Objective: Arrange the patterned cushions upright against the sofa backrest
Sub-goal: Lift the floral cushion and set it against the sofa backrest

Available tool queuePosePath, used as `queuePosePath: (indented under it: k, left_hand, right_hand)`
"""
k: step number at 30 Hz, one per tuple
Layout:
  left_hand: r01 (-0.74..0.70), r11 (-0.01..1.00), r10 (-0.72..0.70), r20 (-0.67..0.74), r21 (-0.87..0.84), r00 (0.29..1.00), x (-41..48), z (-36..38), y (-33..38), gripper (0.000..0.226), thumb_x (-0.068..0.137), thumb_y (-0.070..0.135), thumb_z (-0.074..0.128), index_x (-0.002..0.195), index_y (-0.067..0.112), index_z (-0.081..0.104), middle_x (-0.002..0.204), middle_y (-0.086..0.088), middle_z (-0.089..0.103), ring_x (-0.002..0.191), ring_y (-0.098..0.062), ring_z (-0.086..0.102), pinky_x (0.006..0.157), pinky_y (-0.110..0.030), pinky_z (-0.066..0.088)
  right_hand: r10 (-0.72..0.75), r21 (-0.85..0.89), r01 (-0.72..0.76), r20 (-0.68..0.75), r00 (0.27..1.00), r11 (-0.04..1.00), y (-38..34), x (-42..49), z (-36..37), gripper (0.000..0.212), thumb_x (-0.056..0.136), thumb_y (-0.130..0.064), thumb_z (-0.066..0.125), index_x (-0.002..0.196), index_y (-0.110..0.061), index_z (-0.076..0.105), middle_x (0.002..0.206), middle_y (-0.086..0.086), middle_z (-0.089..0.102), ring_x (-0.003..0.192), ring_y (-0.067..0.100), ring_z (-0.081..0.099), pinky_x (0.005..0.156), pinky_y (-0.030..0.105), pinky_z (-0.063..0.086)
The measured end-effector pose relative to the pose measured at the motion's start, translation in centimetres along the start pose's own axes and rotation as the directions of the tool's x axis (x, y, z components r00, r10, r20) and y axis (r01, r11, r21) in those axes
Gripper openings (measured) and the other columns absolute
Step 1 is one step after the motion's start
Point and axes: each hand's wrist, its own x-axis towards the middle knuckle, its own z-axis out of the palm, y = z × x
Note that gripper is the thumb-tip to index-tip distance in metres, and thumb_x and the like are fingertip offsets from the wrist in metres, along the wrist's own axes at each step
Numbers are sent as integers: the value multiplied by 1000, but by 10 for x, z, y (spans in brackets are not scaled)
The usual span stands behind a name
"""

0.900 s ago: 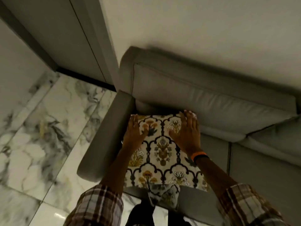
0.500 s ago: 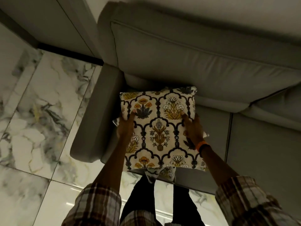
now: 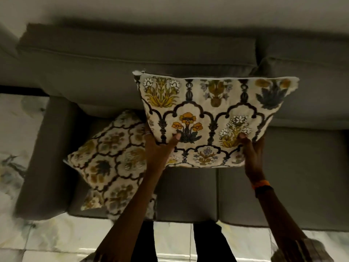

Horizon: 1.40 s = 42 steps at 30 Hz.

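Observation:
I hold a cream cushion with a dark arch-and-flower pattern [image 3: 211, 114] in the air over the grey sofa seat [image 3: 187, 193], in front of the backrest [image 3: 132, 69]. My left hand [image 3: 158, 148] grips its lower left edge, thumb on the front. My right hand [image 3: 252, 150] grips its lower right edge. A second cushion of the same pattern [image 3: 111, 163] lies flat and askew on the seat at the left, beside the armrest, with another patterned piece showing under its near corner.
The sofa's left armrest [image 3: 47, 156] borders the seat. A further backrest section [image 3: 302, 59] continues to the right. Marble floor tiles [image 3: 17, 133] lie left of and in front of the sofa. My legs stand at the seat's front edge.
The top cushion has been lifted off the stack and carried up and to the right. A second patterned cushion has come into view beneath, at the left.

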Motion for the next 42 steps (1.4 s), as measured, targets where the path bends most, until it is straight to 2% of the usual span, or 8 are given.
queuePosePath:
  k: [5,8,11,15,22,26,33,42]
  left_hand:
    - [-52,998,43,170,46,984,18,111,-25,98,68,25,90,135,53,25,135,30,36,118,32,36,93,5,37]
    - [16,992,-51,282,127,958,37,151,-56,109,68,11,89,149,26,18,152,3,36,136,3,39,109,-16,36]
    - [113,974,-171,305,198,937,44,172,-77,111,67,0,87,151,7,15,156,-16,33,142,-27,39,114,-32,39]
    - [63,990,-87,206,123,975,40,184,-79,101,68,-10,83,147,5,23,151,-15,40,124,-9,50,89,-3,47]
    - [141,974,-161,110,176,981,31,191,-79,99,71,8,87,147,5,23,141,-17,50,127,-23,53,89,-17,49]
    - [39,990,-62,165,139,984,41,194,-75,106,69,-1,86,148,-3,15,153,-22,36,131,-18,40,85,8,36]
    - [76,984,-107,191,164,976,30,133,-78,111,67,43,87,150,4,24,155,-20,34,141,-33,38,117,-41,36]
    - [71,797,31,-158,599,987,35,-74,-138,78,86,37,70,149,11,31,155,-21,31,141,-39,33,116,-56,35]
  right_hand:
    - [34,-120,-14,162,986,993,62,80,-89,86,93,-3,66,162,-10,15,141,-25,56,121,-13,61,92,8,53]
    - [157,-264,-84,270,950,961,116,119,-109,85,86,12,70,155,-8,26,133,-19,62,121,3,67,83,15,61]
    - [209,-294,-119,297,932,948,144,139,-110,95,78,21,74,153,-9,24,151,13,48,140,24,53,110,42,50]
    - [188,-250,-122,258,948,961,152,150,-109,95,76,20,76,151,-13,27,136,-3,58,110,-14,66,84,16,59]
    - [216,-153,-196,126,968,969,151,154,-110,95,84,20,69,158,-10,17,153,27,47,140,41,51,115,55,45]
    - [271,-129,-255,123,955,958,146,153,-103,78,88,18,64,154,-5,28,149,27,51,137,43,53,115,62,42]
    - [497,-58,-522,-230,837,851,150,68,-38,70,99,-18,64,159,-12,28,160,19,38,146,36,42,117,44,40]
    - [113,-562,69,284,952,825,126,-35,198,42,95,-22,66,134,-9,62,138,18,60,123,34,60,104,41,50]
